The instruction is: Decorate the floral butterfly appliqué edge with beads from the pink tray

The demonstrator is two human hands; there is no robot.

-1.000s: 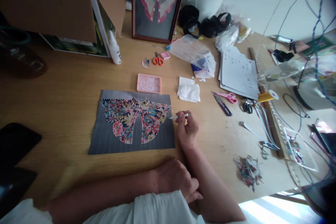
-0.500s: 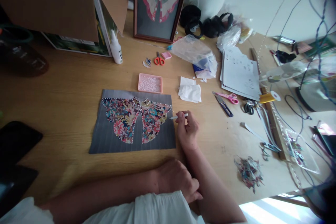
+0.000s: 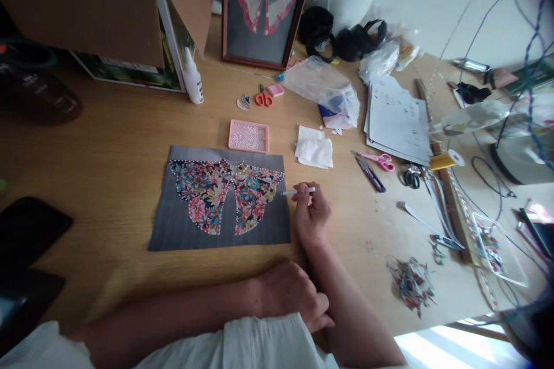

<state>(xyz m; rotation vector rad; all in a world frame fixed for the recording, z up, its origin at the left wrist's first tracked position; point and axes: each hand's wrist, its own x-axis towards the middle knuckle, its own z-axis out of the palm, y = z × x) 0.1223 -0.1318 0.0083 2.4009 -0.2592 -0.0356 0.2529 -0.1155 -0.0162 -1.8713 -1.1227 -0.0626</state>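
My right hand [image 3: 314, 214] pinches a slim white pen-like stick [image 3: 298, 191], its tip pointing left at the right edge of a dark grey cloth [image 3: 264, 233]. On that cloth lies a flowered, collar-shaped fabric piece [image 3: 205, 193], its outline lined with small white beads. My left hand [image 3: 296, 297] is closed in a loose fist near the table's front, against my right forearm; nothing shows in it. Just behind the cloth stands a pink tray [image 3: 265, 139] of tiny pale beads.
A white glue bottle [image 3: 193, 78], orange-handled scissors [image 3: 264, 98] and a framed collar [image 3: 264, 17] stand or lie at the back. Folded tissue [image 3: 314, 149], pink scissors [image 3: 383, 162], thread snips [image 3: 370, 173] and a heap of scraps [image 3: 413, 285] lie rightward. A cardboard box [image 3: 86, 11] is back left.
My right hand has shifted very slightly right with the white stick, its grip unchanged. The camera view has moved a little; my left hand stays where it was.
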